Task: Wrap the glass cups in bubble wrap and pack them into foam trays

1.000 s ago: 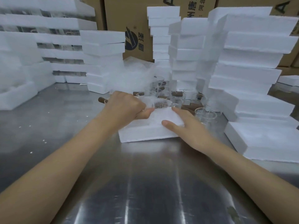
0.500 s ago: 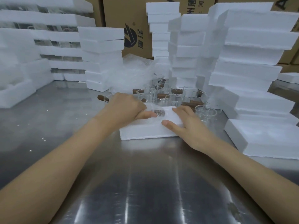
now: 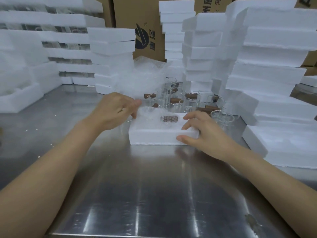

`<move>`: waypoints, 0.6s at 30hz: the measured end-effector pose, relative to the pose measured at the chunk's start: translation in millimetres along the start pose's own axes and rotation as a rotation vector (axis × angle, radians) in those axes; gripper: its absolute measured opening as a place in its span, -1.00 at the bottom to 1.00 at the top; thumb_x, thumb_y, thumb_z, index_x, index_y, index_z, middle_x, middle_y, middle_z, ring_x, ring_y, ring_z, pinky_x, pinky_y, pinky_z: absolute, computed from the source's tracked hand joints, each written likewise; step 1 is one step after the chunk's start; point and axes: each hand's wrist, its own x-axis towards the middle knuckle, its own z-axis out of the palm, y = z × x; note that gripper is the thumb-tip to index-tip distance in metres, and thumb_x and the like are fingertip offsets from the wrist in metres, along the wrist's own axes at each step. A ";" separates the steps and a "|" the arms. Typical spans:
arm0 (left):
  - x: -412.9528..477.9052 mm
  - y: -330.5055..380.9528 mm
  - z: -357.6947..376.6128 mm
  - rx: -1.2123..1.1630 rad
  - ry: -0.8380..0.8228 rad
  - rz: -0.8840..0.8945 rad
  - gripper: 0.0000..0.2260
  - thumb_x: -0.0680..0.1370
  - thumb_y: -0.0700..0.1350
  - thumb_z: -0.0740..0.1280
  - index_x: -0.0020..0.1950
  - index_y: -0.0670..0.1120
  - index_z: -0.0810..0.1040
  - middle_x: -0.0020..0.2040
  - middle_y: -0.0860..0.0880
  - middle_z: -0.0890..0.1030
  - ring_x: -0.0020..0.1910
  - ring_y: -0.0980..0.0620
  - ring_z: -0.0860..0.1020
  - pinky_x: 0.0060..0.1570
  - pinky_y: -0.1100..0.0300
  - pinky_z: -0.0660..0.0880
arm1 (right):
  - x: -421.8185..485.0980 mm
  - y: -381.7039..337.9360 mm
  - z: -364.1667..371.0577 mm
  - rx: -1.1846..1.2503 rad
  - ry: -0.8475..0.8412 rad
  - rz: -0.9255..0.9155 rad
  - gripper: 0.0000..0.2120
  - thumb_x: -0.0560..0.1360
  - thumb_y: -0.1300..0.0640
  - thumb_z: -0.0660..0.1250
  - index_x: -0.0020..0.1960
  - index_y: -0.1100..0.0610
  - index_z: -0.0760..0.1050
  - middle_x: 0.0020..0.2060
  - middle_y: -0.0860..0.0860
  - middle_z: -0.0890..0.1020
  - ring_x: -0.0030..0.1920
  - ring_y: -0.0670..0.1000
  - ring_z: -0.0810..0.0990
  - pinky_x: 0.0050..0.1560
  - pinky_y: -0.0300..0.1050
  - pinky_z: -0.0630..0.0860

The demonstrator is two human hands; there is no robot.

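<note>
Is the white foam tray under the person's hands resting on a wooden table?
No: the white foam tray sits on a shiny reflective steel table.

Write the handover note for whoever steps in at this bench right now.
Left hand: fingers curled on the bubble wrap at the tray's left end.
Right hand: steadies the foam tray at its right end, thumb on the front wall, fingers on top.
In the tray: one wrapped cup, its brown handle showing through the wrap.
Done: that cup is wrapped and lying in the tray.
Left: the bare glass cups standing behind the tray need wrapping and packing. Loose wrap lies behind them; foam stacks stand to the right.
</note>
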 end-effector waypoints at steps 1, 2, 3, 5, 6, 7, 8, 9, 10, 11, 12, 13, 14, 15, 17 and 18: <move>0.5 0.1 1.5 -0.024 -0.011 -0.017 -0.40 0.51 0.26 -0.03 -0.39 -0.07 0.60 -0.30 0.01 0.65 -0.25 -0.06 0.59 -0.11 -0.06 0.48 | 0.0 0.6 -0.1 0.007 -0.009 0.014 -0.76 0.44 -0.07 0.43 -0.06 0.09 0.57 0.18 -0.11 0.43 0.24 -0.15 0.30 0.13 -0.40 0.15; 1.4 0.9 2.4 -0.052 -0.024 -0.027 -0.42 0.51 0.26 -0.02 -0.40 -0.06 0.58 -0.30 0.04 0.64 -0.24 0.01 0.59 -0.13 -0.04 0.49 | -0.1 1.1 -0.3 0.011 -0.016 0.023 -0.77 0.43 -0.08 0.43 -0.11 0.08 0.56 0.17 -0.12 0.43 0.23 -0.17 0.29 0.11 -0.43 0.15; 2.0 1.5 3.4 -0.093 -0.049 -0.033 -0.44 0.51 0.26 0.00 -0.41 -0.04 0.57 -0.28 0.11 0.63 -0.23 0.12 0.58 -0.15 0.00 0.49 | 0.0 1.4 -0.6 0.011 -0.018 0.026 -0.78 0.43 -0.08 0.43 -0.15 0.07 0.54 0.16 -0.13 0.42 0.21 -0.19 0.28 0.08 -0.47 0.14; 2.9 -0.2 4.5 -0.204 -0.113 -0.054 -0.49 0.50 0.27 0.06 -0.42 0.00 0.57 -0.22 0.21 0.58 -0.21 0.24 0.53 -0.17 0.15 0.46 | 0.2 2.2 -1.2 0.002 -0.014 0.024 -0.78 0.43 -0.09 0.43 -0.18 0.05 0.52 0.14 -0.15 0.42 0.19 -0.21 0.27 0.06 -0.50 0.13; 3.2 -1.1 3.8 -0.261 -0.137 -0.080 -0.51 0.49 0.28 0.11 -0.43 0.03 0.58 -0.20 0.20 0.55 -0.21 0.23 0.52 -0.18 0.26 0.42 | 0.4 2.8 -1.3 -0.004 -0.012 0.025 -0.77 0.42 -0.10 0.43 -0.19 0.04 0.51 0.13 -0.16 0.42 0.18 -0.22 0.27 0.05 -0.49 0.13; 3.4 -2.1 2.8 -0.313 -0.146 -0.112 -0.54 0.48 0.29 0.16 -0.43 0.04 0.60 -0.17 0.18 0.54 -0.21 0.21 0.52 -0.21 0.34 0.39 | 0.7 3.3 -1.4 -0.006 -0.012 0.029 -0.77 0.42 -0.11 0.43 -0.20 0.03 0.51 0.12 -0.16 0.42 0.17 -0.22 0.27 0.04 -0.50 0.13; 3.3 -3.4 2.2 -0.356 -0.129 -0.144 -0.57 0.48 0.26 0.22 -0.42 0.03 0.62 -0.15 0.16 0.54 -0.21 0.19 0.52 -0.24 0.37 0.37 | 1.0 3.5 -1.3 -0.004 -0.009 0.033 -0.77 0.41 -0.12 0.44 -0.21 0.02 0.51 0.11 -0.17 0.42 0.16 -0.23 0.27 0.03 -0.53 0.13; 3.1 -5.3 2.4 -0.374 -0.078 -0.167 -0.61 0.50 0.21 0.27 -0.40 0.02 0.62 -0.13 0.14 0.54 -0.21 0.17 0.51 -0.25 0.36 0.36 | 1.4 3.6 -1.0 0.000 -0.003 0.032 -0.77 0.41 -0.12 0.44 -0.22 0.01 0.50 0.11 -0.16 0.43 0.15 -0.23 0.27 0.04 -0.57 0.12; 2.7 -6.6 3.7 -0.357 -0.013 -0.174 -0.66 0.54 0.13 0.31 -0.37 0.01 0.62 -0.10 0.14 0.53 -0.23 0.16 0.50 -0.25 0.37 0.35 | 1.7 3.6 -0.6 0.002 0.004 0.028 -0.77 0.41 -0.12 0.44 -0.23 0.01 0.50 0.10 -0.16 0.43 0.14 -0.23 0.28 0.06 -0.60 0.11; 2.2 -6.4 5.7 -0.326 0.030 -0.168 -0.71 0.56 0.07 0.33 -0.32 0.00 0.61 -0.05 0.14 0.51 -0.23 0.20 0.49 -0.22 0.43 0.35 | 1.8 3.4 -0.1 0.002 0.007 0.023 -0.77 0.41 -0.12 0.44 -0.24 0.01 0.49 0.10 -0.15 0.44 0.13 -0.23 0.28 0.07 -0.61 0.11; 2.0 -4.1 7.9 -0.306 0.039 -0.152 -0.78 0.55 0.04 0.35 -0.25 0.00 0.60 0.01 0.16 0.50 -0.19 0.25 0.51 -0.17 0.49 0.35 | 1.6 3.2 0.3 0.002 0.006 0.021 -0.76 0.41 -0.12 0.44 -0.24 0.00 0.48 0.09 -0.15 0.44 0.12 -0.23 0.27 0.07 -0.61 0.11; 2.0 -1.3 10.2 -0.303 0.013 -0.132 -0.85 0.54 0.04 0.37 -0.19 0.01 0.59 0.08 0.17 0.48 -0.09 0.28 0.53 -0.09 0.51 0.37 | 1.4 2.9 0.4 0.000 0.005 0.021 -0.76 0.41 -0.12 0.44 -0.23 0.00 0.48 0.09 -0.15 0.45 0.12 -0.23 0.27 0.07 -0.61 0.12; 2.1 0.7 13.1 -0.311 -0.032 -0.115 -0.86 0.52 0.06 0.37 -0.14 0.02 0.59 0.14 0.18 0.48 0.02 0.29 0.53 0.00 0.49 0.39 | 1.2 3.0 0.3 -0.003 0.004 0.021 -0.76 0.41 -0.12 0.44 -0.23 0.00 0.47 0.07 -0.14 0.45 0.11 -0.22 0.28 0.06 -0.61 0.12; 2.2 1.9 16.1 -0.329 -0.075 -0.105 -0.82 0.50 0.10 0.36 -0.12 0.01 0.60 0.17 0.18 0.49 0.10 0.27 0.53 0.07 0.45 0.40 | 1.2 3.1 0.1 -0.010 0.005 0.020 -0.76 0.41 -0.12 0.44 -0.22 0.00 0.46 0.05 -0.12 0.46 0.10 -0.20 0.29 0.05 -0.60 0.13; 2.1 3.5 18.9 -0.386 -0.118 -0.109 -0.70 0.45 0.16 0.35 -0.18 -0.08 0.60 0.11 0.13 0.55 0.09 0.24 0.54 0.09 0.43 0.41 | 1.8 3.1 -0.6 -0.033 0.007 0.005 -0.74 0.41 -0.11 0.45 -0.22 0.01 0.43 -0.03 -0.06 0.48 0.06 -0.14 0.30 0.03 -0.54 0.16; 2.5 3.4 19.8 -0.413 -0.123 -0.113 -0.65 0.44 0.17 0.35 -0.20 -0.14 0.60 0.04 0.07 0.58 0.03 0.20 0.56 0.06 0.41 0.42 | 2.2 2.9 -1.0 -0.041 0.006 -0.003 -0.73 0.41 -0.10 0.46 -0.23 0.02 0.42 -0.07 -0.05 0.47 0.05 -0.13 0.29 0.00 -0.49 0.17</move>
